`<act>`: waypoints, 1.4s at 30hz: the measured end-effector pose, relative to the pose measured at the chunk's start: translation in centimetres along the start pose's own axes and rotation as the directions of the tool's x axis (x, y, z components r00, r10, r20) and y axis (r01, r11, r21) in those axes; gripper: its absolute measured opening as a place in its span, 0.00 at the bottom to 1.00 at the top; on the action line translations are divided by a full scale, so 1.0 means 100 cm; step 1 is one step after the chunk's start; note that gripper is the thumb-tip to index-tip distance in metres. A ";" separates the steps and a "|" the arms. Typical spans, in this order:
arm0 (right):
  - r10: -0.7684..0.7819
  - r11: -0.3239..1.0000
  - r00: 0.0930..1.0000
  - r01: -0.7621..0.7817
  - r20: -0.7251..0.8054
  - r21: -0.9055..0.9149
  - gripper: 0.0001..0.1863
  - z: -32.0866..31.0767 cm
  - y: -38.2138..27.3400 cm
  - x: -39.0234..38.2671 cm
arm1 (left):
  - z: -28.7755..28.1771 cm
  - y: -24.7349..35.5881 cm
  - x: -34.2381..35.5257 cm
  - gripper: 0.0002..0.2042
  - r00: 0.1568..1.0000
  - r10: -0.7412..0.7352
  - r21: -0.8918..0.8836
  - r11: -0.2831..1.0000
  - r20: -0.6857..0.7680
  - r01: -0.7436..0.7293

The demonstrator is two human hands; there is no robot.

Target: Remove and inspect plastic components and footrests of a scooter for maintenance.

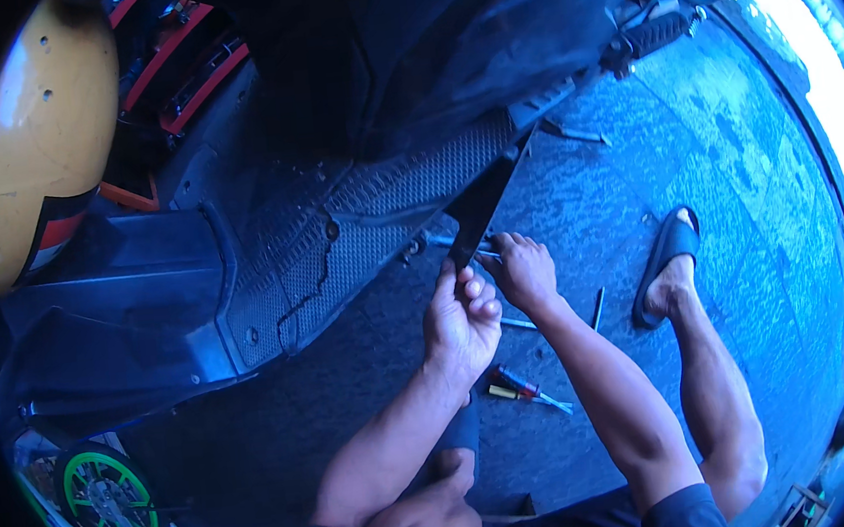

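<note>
Black panel (482,203) slants off outer edge of scooter footboard (430,177); lower tip pinched by left hand (462,320), thumb against fingers, probably to steady panel and keep it clear of edge. Right hand (527,272) just beside, fingers curled at end of metal rod (456,245) pointing toward footboard edge; partly hidden, cannot tell if clamped. Screwdrivers (521,386) on floor (741,236) between forearms, likely for easy reach. Panel's bulk extends beyond left grip, away from wrist, upper end by footboard's edge.
</note>
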State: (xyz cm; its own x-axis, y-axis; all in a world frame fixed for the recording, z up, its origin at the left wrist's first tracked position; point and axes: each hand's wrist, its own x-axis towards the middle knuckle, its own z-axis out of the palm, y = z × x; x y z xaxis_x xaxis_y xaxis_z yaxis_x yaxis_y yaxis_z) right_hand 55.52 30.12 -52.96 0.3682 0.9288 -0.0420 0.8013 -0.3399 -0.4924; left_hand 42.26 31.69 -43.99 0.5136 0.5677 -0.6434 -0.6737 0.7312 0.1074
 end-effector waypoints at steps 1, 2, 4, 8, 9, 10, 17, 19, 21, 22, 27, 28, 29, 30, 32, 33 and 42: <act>0.017 1.000 1.000 -0.017 0.004 0.021 0.16 0.006 0.001 0.004 | 0.000 -0.001 0.004 0.16 1.000 -0.007 -0.008 1.000 0.005 0.007; 0.053 0.997 0.999 -0.052 -0.005 0.050 0.15 0.016 -0.003 -0.010 | 0.000 -0.003 0.008 0.17 1.000 -0.013 -0.016 1.000 0.010 0.013; 0.111 0.978 0.993 -0.115 0.031 0.175 0.15 0.033 -0.006 -0.019 | -0.003 -0.005 0.015 0.17 1.000 -0.008 -0.018 1.000 0.021 0.008; 0.221 0.885 0.971 -0.238 0.088 0.400 0.15 0.061 -0.032 -0.038 | -0.010 -0.007 0.020 0.17 0.996 0.025 -0.043 0.999 0.090 -0.022; 0.205 0.882 0.978 -0.202 0.039 0.426 0.14 0.074 -0.027 -0.042 | -0.007 -0.012 0.023 0.17 0.996 0.016 -0.041 0.999 0.093 -0.012; 0.211 0.879 0.977 -0.207 0.041 0.430 0.14 0.080 -0.024 -0.042 | -0.007 -0.015 0.023 0.17 0.996 0.016 -0.055 0.998 0.085 -0.011; 0.152 0.389 0.978 -0.190 0.140 0.901 0.13 0.104 -0.004 -0.041 | -0.012 -0.022 0.028 0.18 0.997 0.044 -0.047 0.998 0.067 -0.041; 0.120 0.212 0.980 -0.180 0.157 0.961 0.13 0.106 0.000 -0.041 | -0.011 -0.022 0.030 0.18 0.996 0.043 -0.063 0.997 0.083 -0.038; 0.067 0.026 0.983 -0.176 0.174 0.984 0.13 0.105 0.004 -0.041 | -0.009 -0.021 0.030 0.18 0.995 0.074 0.012 0.997 0.061 -0.075; -0.041 0.123 0.909 -0.407 0.414 0.905 0.13 0.056 -0.019 -0.022 | -0.019 -0.006 0.027 0.18 0.994 0.104 0.030 0.994 0.031 -0.105; -0.043 0.214 0.714 -0.677 0.699 0.704 0.31 0.009 -0.039 0.039 | -0.005 -0.013 0.021 0.17 0.998 0.052 -0.006 0.999 0.021 -0.052; -0.191 0.087 0.675 -0.712 0.713 0.697 0.23 0.006 -0.051 0.044 | -0.006 -0.009 0.020 0.17 1.000 0.025 -0.026 0.999 0.016 -0.025; -0.200 0.098 0.668 -0.714 0.717 0.693 0.23 0.017 -0.052 0.048 | -0.008 -0.006 0.020 0.17 1.000 -0.003 -0.046 0.999 0.011 0.003; -0.427 -0.023 0.737 -0.587 0.523 0.809 0.26 0.034 -0.049 0.052 | -0.009 -0.004 0.018 0.17 0.999 -0.015 -0.061 0.998 0.041 0.017; -0.504 -0.135 0.761 -0.536 0.408 0.833 0.30 0.067 -0.012 0.045 | -0.003 -0.011 0.019 0.17 0.999 0.000 -0.025 1.000 0.040 0.001; -0.511 -0.130 0.750 -0.552 0.421 0.824 0.30 0.077 -0.014 0.029 | -0.005 -0.009 0.019 0.17 0.999 0.017 -0.011 1.000 0.044 -0.016; 0.084 0.000 0.868 -0.492 0.490 0.871 0.26 -0.045 -0.053 0.013 | -0.033 -0.016 0.032 0.18 1.000 0.008 0.003 1.000 0.011 -0.008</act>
State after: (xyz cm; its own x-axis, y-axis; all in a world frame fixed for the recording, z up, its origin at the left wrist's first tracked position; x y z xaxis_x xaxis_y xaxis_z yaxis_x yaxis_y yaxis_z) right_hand 53.81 32.48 -46.51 0.1557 0.8497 -0.5038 -0.5914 -0.3283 -0.7365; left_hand 43.26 31.10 -48.72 0.5136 0.5778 -0.6343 -0.6765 0.7274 0.1150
